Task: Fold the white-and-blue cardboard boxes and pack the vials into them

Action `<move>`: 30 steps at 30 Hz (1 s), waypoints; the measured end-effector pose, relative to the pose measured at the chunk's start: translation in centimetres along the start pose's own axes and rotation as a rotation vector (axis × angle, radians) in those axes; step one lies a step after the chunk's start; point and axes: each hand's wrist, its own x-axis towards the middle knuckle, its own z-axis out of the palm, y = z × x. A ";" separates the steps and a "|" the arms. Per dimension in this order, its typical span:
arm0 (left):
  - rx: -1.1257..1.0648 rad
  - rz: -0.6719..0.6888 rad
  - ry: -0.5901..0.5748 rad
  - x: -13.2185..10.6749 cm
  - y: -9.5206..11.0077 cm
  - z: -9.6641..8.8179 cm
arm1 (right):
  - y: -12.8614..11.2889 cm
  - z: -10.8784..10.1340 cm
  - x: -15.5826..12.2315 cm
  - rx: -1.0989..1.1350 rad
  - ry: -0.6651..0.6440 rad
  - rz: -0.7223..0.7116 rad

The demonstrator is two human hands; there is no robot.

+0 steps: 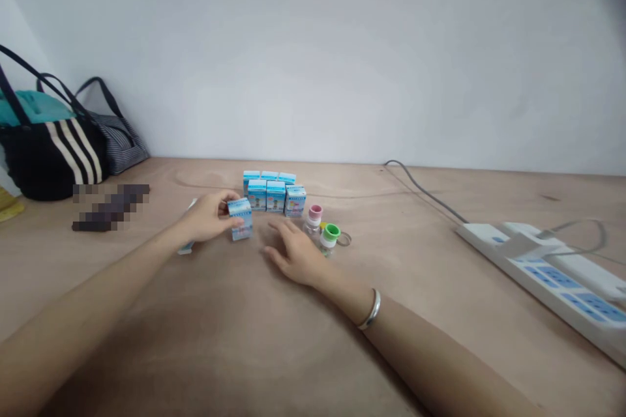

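Note:
My left hand (212, 216) grips a small blue-and-white box (241, 223) from its left side, upright. Under that hand, a flat blue-and-white piece (186, 248) is mostly covered. To the right, my right hand (296, 253) hovers or rests near the tabletop, fingers apart and nothing in them. Just beyond it stand a clear bottle with a pink top (315, 212) and one with a green top (331, 232). Behind both hands, several matching boxes (276, 197) stand upright in two rows.
A ring-shaped item (344, 239) lies beside the bottles on the wooden table (415, 326). White power strips (528, 273) with a grey cable (425, 189) run along the right. At left are a striped black bag (53, 156), a grey bag (120, 143) and a dark, pixelated object (115, 207).

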 end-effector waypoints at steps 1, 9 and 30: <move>-0.079 0.019 -0.028 -0.9 0.7 0.5 | -0.1 -0.3 0.2 0.079 0.071 0.008; -0.171 0.165 -0.026 -3.6 3.4 5.0 | -0.5 -4.0 1.6 0.276 -0.006 -0.207; -0.094 0.220 0.120 -5.2 2.4 6.5 | -1.0 -3.2 2.0 0.227 0.199 0.114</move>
